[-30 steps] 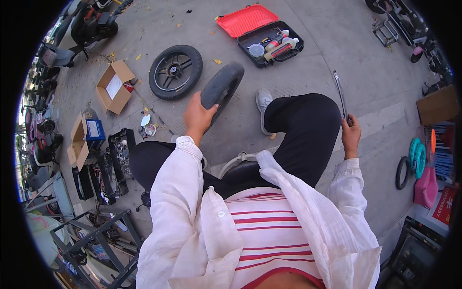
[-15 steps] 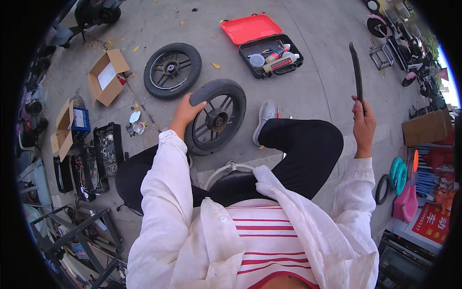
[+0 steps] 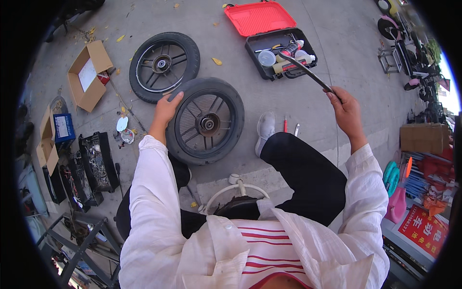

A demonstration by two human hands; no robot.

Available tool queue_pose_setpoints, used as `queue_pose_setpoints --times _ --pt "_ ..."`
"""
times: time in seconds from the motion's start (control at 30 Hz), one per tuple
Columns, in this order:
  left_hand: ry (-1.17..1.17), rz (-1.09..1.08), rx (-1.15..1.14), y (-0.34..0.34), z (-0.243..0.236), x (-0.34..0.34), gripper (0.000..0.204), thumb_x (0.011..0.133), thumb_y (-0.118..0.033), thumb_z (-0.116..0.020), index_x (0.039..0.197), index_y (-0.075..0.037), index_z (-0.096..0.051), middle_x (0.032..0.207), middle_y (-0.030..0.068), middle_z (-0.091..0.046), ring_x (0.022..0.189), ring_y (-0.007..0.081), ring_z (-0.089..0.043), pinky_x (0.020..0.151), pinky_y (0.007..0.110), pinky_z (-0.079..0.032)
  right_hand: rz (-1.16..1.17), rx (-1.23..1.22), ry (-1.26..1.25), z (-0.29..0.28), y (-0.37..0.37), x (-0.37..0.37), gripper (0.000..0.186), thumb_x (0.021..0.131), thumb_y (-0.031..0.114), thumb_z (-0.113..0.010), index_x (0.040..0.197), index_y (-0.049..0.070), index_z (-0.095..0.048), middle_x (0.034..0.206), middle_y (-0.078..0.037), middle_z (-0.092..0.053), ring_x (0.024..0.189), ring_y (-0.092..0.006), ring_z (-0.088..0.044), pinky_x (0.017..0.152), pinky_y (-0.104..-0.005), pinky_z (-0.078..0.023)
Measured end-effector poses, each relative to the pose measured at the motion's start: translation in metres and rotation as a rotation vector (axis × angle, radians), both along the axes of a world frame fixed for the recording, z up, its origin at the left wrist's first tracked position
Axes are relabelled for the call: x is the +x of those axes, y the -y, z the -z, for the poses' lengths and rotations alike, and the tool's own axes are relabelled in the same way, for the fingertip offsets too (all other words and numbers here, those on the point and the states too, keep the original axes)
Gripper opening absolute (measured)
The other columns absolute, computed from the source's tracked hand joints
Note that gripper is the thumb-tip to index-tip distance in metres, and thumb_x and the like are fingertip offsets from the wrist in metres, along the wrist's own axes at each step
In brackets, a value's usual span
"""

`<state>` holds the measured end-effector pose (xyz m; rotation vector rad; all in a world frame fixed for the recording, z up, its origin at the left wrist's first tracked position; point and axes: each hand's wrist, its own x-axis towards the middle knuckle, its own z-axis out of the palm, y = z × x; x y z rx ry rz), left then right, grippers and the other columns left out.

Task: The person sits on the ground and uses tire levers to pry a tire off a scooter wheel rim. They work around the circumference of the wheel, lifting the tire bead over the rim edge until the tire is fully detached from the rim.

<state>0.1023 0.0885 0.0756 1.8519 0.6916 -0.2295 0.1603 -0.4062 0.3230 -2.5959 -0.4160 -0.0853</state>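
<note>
My left hand [image 3: 165, 113] grips the rim side of a black tyre on a spoked wheel [image 3: 208, 124], thumb up on the tread. The wheel leans at a tilt in front of my legs, its hub and dark spokes facing up toward me. In my right hand [image 3: 347, 111] is a long dark tyre lever [image 3: 310, 73], held by its lower end. Its bent tip points up and left, appearing in front of the toolbox, apart from the wheel. A second spoked wheel [image 3: 155, 79] lies flat on the ground just beyond, its edge partly covered by the first.
An open toolbox with a red lid [image 3: 260, 18] holds bottles and tools. A red screwdriver [image 3: 285, 125] and a small silver tool [image 3: 296, 129] lie by my right shoe. Cardboard box [image 3: 100, 58] and black trays [image 3: 98, 161] stand left; a metal frame [image 3: 96, 236] is lower left.
The tyre lever has swung from nearly upright to slanting left, and my right hand has moved left. The gripped wheel has tipped flatter, with my left hand shifting left along with it.
</note>
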Motion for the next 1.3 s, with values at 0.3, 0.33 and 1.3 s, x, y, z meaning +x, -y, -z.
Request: queue_pose_setpoints --times 0.3,0.33,1.3 --pt "-0.087 0.347 0.295 0.012 -0.004 0.076 0.095 0.077 -0.072 -0.065 0.133 0.005 -0.058 0.124 0.0270 -0.065 0.121 0.0372 -0.061 0.103 0.039 -0.045 -0.418 -0.572 -0.063 0.095 -0.118 0.115 0.025 0.095 0.034 -0.061 0.101 0.013 -0.071 0.090 -0.008 -0.071 0.084 -0.0294 -0.069 0.066 -0.0417 -0.053" --pt "-0.097 0.347 0.292 0.010 0.002 0.079 0.094 0.077 -0.071 -0.065 0.132 0.005 -0.059 0.123 0.0267 -0.066 0.120 0.0368 -0.062 0.102 0.039 -0.045 -0.463 -0.621 -0.106 0.099 -0.136 0.122 0.025 0.095 0.035 -0.060 0.101 0.013 -0.071 0.089 -0.008 -0.072 0.083 -0.0294 -0.069 0.065 -0.0422 -0.053" --pt "-0.133 0.281 0.100 0.033 0.116 0.047 0.092 0.085 -0.061 -0.065 0.137 0.013 -0.049 0.134 0.0328 -0.056 0.128 0.0394 -0.054 0.108 0.040 -0.040 -0.646 -0.639 -0.092 0.183 -0.134 0.151 0.031 0.095 0.041 -0.059 0.089 0.012 -0.069 0.079 -0.008 -0.069 0.078 -0.0295 -0.070 0.062 -0.0444 -0.052"
